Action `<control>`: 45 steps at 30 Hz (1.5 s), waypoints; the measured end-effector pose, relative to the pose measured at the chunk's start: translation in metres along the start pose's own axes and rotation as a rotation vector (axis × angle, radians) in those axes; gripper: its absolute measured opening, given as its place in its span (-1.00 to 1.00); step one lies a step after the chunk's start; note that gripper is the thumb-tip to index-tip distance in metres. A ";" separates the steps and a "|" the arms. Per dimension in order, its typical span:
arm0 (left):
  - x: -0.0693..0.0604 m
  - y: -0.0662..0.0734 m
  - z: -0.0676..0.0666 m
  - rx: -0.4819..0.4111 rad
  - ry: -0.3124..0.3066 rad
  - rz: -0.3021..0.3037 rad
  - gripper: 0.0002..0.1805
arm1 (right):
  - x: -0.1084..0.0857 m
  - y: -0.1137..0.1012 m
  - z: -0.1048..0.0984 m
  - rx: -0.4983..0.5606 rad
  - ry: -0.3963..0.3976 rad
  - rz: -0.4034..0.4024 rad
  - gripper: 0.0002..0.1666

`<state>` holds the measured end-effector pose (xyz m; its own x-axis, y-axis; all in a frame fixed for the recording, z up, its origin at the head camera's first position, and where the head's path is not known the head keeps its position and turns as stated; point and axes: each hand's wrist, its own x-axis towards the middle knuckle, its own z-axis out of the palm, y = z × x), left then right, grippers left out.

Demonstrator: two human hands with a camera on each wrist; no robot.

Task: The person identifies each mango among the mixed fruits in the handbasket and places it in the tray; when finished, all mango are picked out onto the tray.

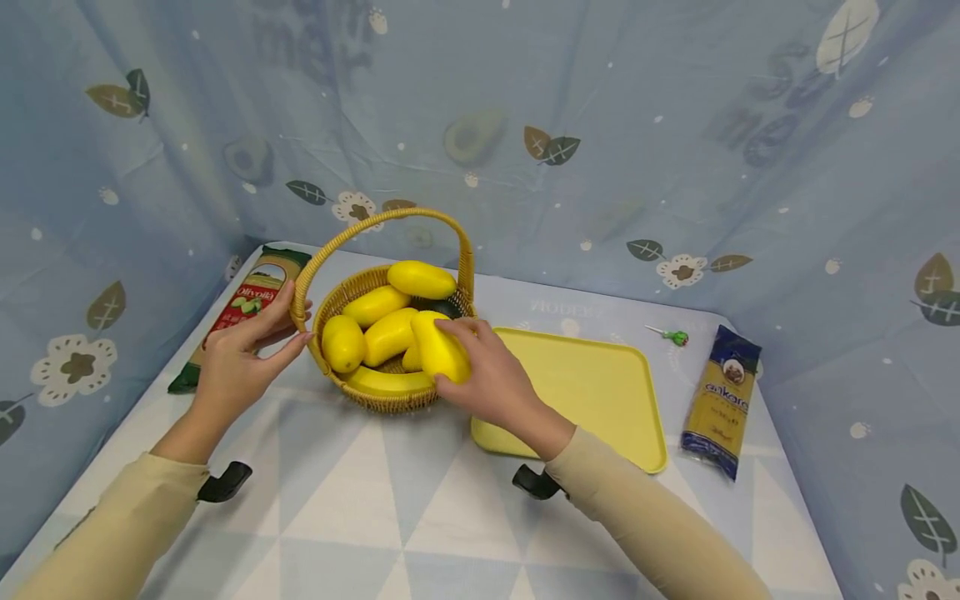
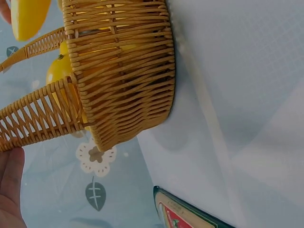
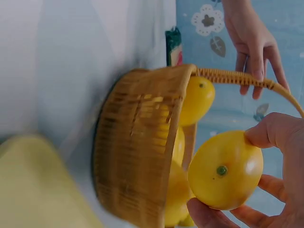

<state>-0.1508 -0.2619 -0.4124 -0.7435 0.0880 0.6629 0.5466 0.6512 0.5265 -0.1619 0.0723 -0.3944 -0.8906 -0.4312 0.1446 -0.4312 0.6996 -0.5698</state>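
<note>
A wicker basket [image 1: 393, 404] with a tall arched handle [image 1: 408, 214] stands on the table, holding several yellow mangoes [image 1: 390, 336], a banana [image 1: 386, 383] and a dark green item [image 1: 437, 308] that is partly covered. My left hand [image 1: 243, 354] pinches the left side of the handle between thumb and fingers. With my right hand [image 1: 498, 379] I grip one yellow mango [image 3: 225, 169] at the basket's right rim, fingers and thumb around its sides. Its small green stem spot faces the right wrist camera. In the left wrist view, the basket's woven wall [image 2: 123, 71] fills the upper middle.
A yellow tray [image 1: 585, 383] lies right of the basket, partly under my right forearm. Farther right are a small green-topped pick [image 1: 675, 337] and a blue-and-gold pasta packet [image 1: 723, 400]. A red-and-green packet [image 1: 251, 300] lies behind my left hand. Patterned curtains enclose the table.
</note>
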 end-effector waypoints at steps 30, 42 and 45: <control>-0.002 0.001 0.002 -0.029 -0.013 0.013 0.01 | -0.022 0.126 -0.011 -0.029 -0.009 0.257 -0.17; -0.003 -0.001 0.003 -0.033 0.002 0.027 0.01 | -0.006 0.129 0.002 -0.093 -0.058 0.232 -0.20; -0.003 -0.001 0.003 -0.027 0.002 0.028 0.00 | -0.004 0.129 0.002 -0.104 -0.073 0.232 -0.21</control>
<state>-0.1504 -0.2607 -0.4160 -0.7273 0.1046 0.6783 0.5770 0.6283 0.5218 -0.2139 0.1630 -0.4705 -0.9563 -0.2893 -0.0412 -0.2323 0.8380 -0.4938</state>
